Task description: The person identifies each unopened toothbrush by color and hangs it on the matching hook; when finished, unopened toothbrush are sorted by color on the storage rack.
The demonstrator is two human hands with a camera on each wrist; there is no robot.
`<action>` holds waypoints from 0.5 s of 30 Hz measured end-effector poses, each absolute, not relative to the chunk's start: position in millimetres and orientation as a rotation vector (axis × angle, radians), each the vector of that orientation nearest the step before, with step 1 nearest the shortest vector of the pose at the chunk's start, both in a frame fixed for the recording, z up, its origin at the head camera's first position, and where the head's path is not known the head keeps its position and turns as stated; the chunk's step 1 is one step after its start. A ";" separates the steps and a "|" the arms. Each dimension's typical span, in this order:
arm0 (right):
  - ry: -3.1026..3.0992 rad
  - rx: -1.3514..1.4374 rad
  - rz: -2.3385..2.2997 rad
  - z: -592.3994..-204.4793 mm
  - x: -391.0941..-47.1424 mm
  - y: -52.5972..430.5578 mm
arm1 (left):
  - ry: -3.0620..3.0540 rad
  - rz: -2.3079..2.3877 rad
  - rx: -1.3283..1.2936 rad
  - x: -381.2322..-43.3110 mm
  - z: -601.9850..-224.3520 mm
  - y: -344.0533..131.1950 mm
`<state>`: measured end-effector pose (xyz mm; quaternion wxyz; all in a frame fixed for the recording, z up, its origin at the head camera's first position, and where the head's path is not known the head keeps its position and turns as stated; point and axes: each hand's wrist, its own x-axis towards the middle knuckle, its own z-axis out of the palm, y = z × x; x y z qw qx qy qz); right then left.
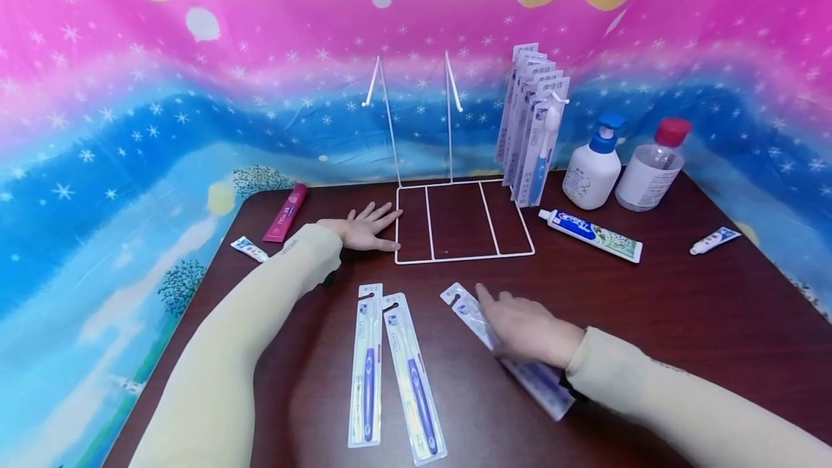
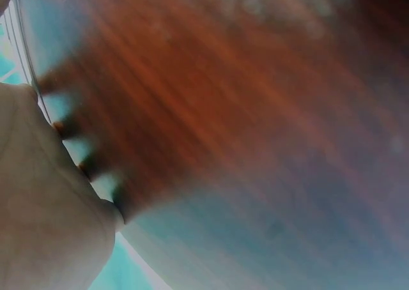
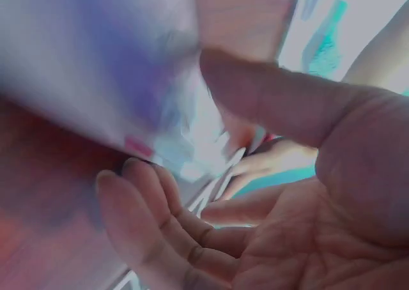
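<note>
My left hand lies with its fingers spread on the table, fingertips at the left side of the white wire rack. In the left wrist view, part of the left hand shows at the edge. My right hand grips a packaged toothbrush, which slants under the palm with its hooked top end out beyond the fingers. The right wrist view shows the thumb on one side of the blurred pack and curled fingers at its other edge. Two more packaged toothbrushes lie side by side between my forearms.
Several packaged toothbrushes hang on the rack's right hook. Behind on the right stand a pump bottle and a red-capped bottle. Toothpaste tubes lie right, far right and left, with a small tube by my left sleeve.
</note>
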<state>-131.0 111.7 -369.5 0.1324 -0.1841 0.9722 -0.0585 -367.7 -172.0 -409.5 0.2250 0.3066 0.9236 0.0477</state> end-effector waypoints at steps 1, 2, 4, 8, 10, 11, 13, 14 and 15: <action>2.817 -0.529 -0.161 -368.5 -132.4 117.7 | 2.546 0.131 0.843 -367.5 -408.7 -172.0; 2.814 -0.530 -0.149 -367.8 -134.2 123.9 | 2.545 0.128 0.841 -367.5 -408.0 -172.0; 2.805 -0.528 -0.146 -366.5 -138.2 136.7 | 2.547 0.128 0.836 -367.3 -406.5 -172.1; 2.782 -0.557 -0.208 -364.3 -149.4 161.4 | 2.542 0.145 0.833 -367.8 -407.6 -173.1; 2.804 -0.593 -0.279 -362.0 -154.7 171.3 | 2.529 0.152 0.828 -368.0 -409.3 -173.0; 2.823 -0.611 -0.333 -359.8 -157.0 175.1 | 2.526 0.157 0.824 -368.9 -410.9 -173.5; 2.888 -0.627 -0.463 -351.6 -160.8 180.1 | 2.525 0.153 0.814 -371.1 -413.8 -173.5; 2.930 -0.624 -0.535 -345.5 -162.8 181.2 | 2.528 0.151 0.808 -371.3 -414.0 -173.4; 2.953 -0.614 -0.615 -338.1 -165.1 181.4 | 2.532 0.145 0.804 -373.0 -415.3 -173.8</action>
